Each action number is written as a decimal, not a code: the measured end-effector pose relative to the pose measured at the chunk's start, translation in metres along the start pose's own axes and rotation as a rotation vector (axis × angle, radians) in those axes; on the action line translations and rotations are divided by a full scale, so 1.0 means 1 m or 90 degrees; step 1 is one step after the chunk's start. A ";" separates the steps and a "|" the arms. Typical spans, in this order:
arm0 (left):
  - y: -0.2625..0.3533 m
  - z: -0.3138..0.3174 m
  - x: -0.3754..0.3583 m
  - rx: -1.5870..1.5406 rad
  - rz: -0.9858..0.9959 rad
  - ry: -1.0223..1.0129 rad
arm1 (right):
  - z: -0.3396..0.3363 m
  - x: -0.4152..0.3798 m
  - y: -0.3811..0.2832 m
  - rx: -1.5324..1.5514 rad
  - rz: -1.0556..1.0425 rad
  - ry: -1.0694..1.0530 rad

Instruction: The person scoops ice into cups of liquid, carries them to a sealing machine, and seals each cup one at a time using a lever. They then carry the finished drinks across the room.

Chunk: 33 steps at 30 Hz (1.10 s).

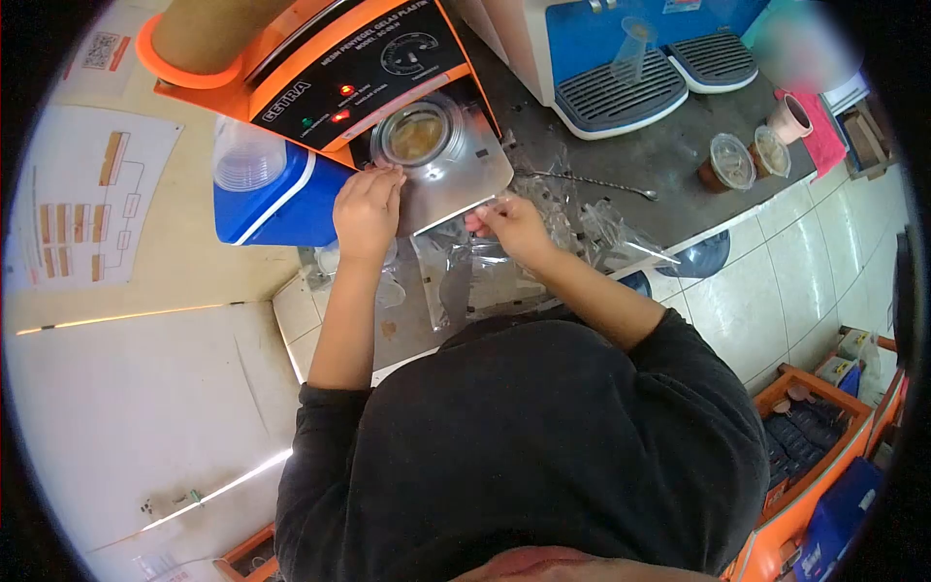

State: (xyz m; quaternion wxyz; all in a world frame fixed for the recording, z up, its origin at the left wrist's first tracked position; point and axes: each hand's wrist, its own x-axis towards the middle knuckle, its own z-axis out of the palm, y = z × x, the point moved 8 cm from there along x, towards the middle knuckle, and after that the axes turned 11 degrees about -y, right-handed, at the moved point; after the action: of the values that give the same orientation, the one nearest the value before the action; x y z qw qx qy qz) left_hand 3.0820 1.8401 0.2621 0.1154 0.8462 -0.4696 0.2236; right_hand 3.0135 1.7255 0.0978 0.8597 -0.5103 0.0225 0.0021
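Observation:
An orange and black cup sealing machine (364,82) stands at the top, with red lights lit. A cup with a yellowish-brown filling (417,136) sits in its metal tray (456,184). My left hand (367,209) rests at the tray's left side beside the cup, fingers bent together; anything under the fingertips is hidden. My right hand (512,225) pinches at the tray's front right edge, by clear plastic film (470,281) that hangs below and spreads to the right. What its fingertips hold is too small to tell.
A twisted metal spoon (601,184) lies on the dark counter (630,145). Two lidded cups of brown drink (729,163) and a pink cup (790,118) stand right. A clear cup (632,53) is on the drip tray (621,97). Stacked clear cups (247,160) are left, on a blue box (267,209).

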 end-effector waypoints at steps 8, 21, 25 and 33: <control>0.003 0.005 0.002 0.029 0.043 -0.026 | -0.009 0.098 -0.028 0.029 -0.134 -0.001; 0.000 0.047 0.010 0.108 0.075 -0.336 | -0.016 0.103 -0.054 -0.078 0.166 -0.055; 0.002 0.023 0.028 0.080 -0.020 -0.426 | -0.017 0.110 -0.044 -0.145 0.091 -0.126; 0.027 0.035 0.079 -0.134 0.028 -0.305 | -0.013 0.103 -0.056 -0.100 0.024 -0.180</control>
State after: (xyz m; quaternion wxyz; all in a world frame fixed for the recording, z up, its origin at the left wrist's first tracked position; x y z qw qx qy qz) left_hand 3.1046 1.7530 0.2694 0.0837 0.8478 -0.5227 -0.0309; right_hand 3.1171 1.6852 0.1360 0.8116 -0.5700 -0.0893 0.0918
